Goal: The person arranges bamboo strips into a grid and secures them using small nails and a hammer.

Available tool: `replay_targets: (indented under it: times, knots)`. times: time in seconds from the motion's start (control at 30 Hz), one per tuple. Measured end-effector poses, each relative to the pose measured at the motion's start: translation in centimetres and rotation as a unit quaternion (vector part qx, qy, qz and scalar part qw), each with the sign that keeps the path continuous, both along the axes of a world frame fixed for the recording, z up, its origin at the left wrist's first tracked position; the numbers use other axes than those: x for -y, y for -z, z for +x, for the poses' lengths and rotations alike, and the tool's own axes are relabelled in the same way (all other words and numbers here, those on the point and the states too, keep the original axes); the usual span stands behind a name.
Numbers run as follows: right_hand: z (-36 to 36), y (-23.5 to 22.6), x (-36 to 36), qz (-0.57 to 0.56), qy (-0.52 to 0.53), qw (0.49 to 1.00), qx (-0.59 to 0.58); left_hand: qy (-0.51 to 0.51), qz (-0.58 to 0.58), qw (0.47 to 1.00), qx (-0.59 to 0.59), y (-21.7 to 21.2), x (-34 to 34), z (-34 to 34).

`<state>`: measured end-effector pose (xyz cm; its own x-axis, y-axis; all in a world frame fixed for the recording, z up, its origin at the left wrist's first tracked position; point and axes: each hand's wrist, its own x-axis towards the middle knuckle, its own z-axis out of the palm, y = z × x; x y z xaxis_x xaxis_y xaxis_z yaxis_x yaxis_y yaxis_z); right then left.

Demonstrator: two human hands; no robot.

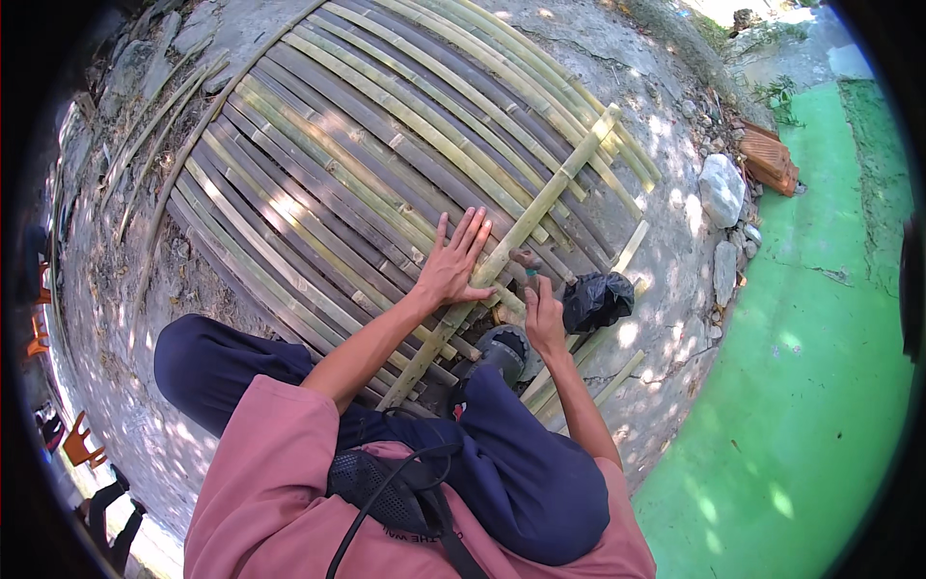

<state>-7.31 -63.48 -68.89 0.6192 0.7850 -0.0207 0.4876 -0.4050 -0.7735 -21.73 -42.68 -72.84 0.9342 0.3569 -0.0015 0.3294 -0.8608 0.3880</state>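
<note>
A: Item one, the left hand (453, 262). How is it placed?

B: It is laid flat, palm down, on the bamboo panel (328, 174), the fingers (470, 232) stretched out and slightly spread. Its outer edge is pressed against the crossbar (540, 205), a pale bamboo pole laid diagonally over the slats.

A: Item two, the right hand (542, 314)?

B: It is seen just beside the crossbar, near the panel's lower right edge. The fingers are curled together; a small object with a blue-green tip (531, 274) is seen just above them, but whether it is gripped cannot be told.

A: The panel itself?

B: Long split slats, green and dark brown, are set side by side on bare ground (656, 145), directly in front of the bent knees.

A: Other entries?

B: A black bag (598, 299) is noted just right of the right hand; pale stones (721, 188) and red bricks (769, 159) farther right; a green painted floor (810, 367) beyond those.
</note>
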Motion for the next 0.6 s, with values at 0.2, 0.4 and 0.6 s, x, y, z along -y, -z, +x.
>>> replay_targets:
  times: [0.2,0.4,0.6]
  knots:
    - [-0.7,-2.2,-0.2,0.02,0.075,0.994,-0.082,-0.004,0.01,1.0,-0.014,0.2,0.0,-0.2]
    - [-0.3,1.1,0.7,-0.091,-0.04,0.993,-0.06,-0.001,0.014,1.0,-0.007,0.2,0.3,0.7]
    - [-0.6,-1.7,1.4,0.031,0.068,0.995,-0.071,-0.011,0.022,1.0,-0.018,0.3,0.3,0.5]
